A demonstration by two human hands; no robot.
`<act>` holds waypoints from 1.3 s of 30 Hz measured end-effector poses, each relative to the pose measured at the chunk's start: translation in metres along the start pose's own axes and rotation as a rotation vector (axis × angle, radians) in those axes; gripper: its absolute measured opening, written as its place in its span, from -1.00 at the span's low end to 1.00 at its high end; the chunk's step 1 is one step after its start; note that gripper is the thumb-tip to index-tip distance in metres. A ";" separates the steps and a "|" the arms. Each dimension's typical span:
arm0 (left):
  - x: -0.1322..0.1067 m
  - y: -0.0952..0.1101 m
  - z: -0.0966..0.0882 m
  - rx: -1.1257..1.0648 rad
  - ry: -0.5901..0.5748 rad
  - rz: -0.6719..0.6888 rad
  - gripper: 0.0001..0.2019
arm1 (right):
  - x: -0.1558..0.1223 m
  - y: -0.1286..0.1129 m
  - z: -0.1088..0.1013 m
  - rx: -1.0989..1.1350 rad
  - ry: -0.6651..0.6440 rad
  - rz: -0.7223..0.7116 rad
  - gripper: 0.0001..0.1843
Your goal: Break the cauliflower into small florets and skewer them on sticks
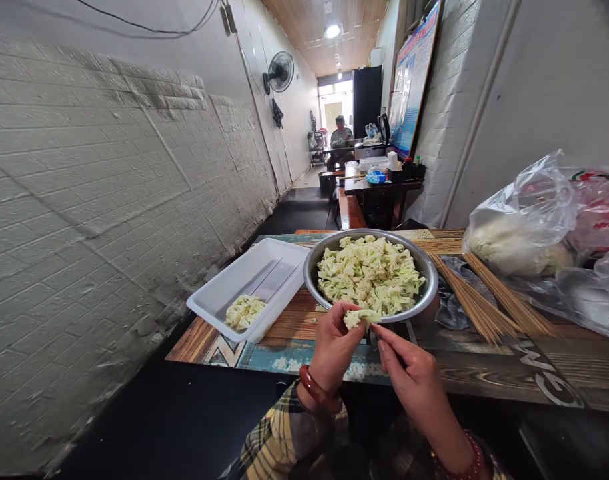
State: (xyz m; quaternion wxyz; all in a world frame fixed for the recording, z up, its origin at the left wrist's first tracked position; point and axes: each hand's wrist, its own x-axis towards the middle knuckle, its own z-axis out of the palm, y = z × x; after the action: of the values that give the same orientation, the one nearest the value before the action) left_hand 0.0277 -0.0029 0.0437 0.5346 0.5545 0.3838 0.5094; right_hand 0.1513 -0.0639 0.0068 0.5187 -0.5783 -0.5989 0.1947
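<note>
My left hand (338, 347) pinches a pale cauliflower floret (360, 318) just in front of the metal bowl (309, 280). The fingertips of my right hand (409, 367) are closed at the stem end of that floret; whatever thin thing they may hold is too small to make out. Many cut cauliflower pieces (369, 270) fill the bowl. Left of it stands a white plastic tray (209, 293), where two thin skewers (268, 277) lie with cauliflower (245, 312) gathered at their near ends.
Two bundles of bamboo skewers (477, 300) lie right of the bowl, by a dark grey cloth (454, 313). Clear plastic bags (524, 213), one with cauliflower, sit at the table's right. A brick-patterned wall (109, 200) runs along the left. Farther back, a person (340, 133) sits at another table.
</note>
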 end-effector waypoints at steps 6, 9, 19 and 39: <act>0.000 -0.005 0.000 0.049 -0.008 -0.018 -0.85 | -0.005 0.003 0.000 0.077 -0.078 0.113 -0.62; -0.001 -0.007 0.001 0.070 -0.014 -0.029 -0.85 | -0.007 0.003 0.002 0.066 -0.054 0.130 -0.64; -0.008 -0.008 0.008 -0.139 -0.087 -0.093 -0.87 | -0.008 0.003 0.003 0.003 0.065 0.056 -0.67; -0.014 -0.017 0.019 0.166 0.012 0.023 -0.79 | -0.006 0.011 -0.010 0.124 -0.011 0.139 -0.65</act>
State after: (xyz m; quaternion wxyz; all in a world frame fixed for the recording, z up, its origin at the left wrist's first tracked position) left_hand 0.0460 -0.0176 0.0262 0.4786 0.5983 0.4215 0.4851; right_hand 0.1638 -0.0698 -0.0009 0.5355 -0.5841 -0.5470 0.2699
